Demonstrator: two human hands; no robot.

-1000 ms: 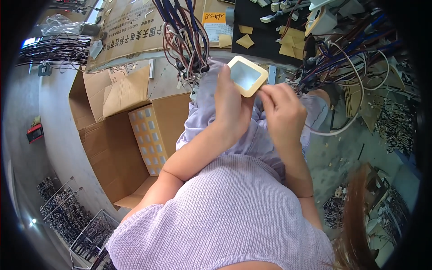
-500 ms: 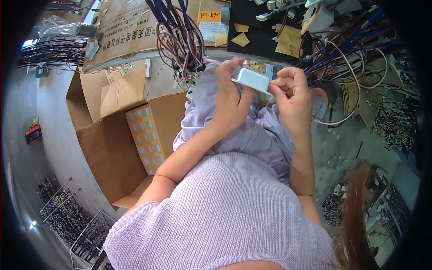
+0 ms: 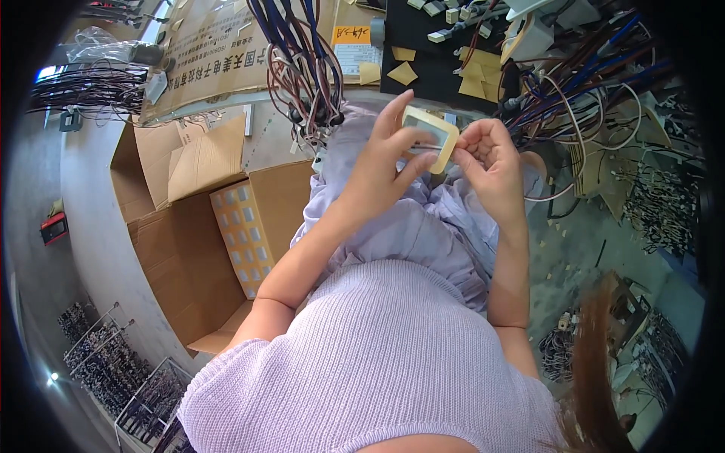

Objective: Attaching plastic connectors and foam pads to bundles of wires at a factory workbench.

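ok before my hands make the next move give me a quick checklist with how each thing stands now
1. Left hand supporting the cream-rimmed square piece: ok, thumb and fingers are on it.
2. Right hand at the piece: ok, its fingertips are at the right edge.
3. What the right fingertips pinch there: cannot tell, too small.
4. Piece's face fully visible: not ok, left fingers cross in front of it.
5. Hanging cable bundle apart from the left hand: ok, a gap shows between them.
6. Carton at the left open: ok.
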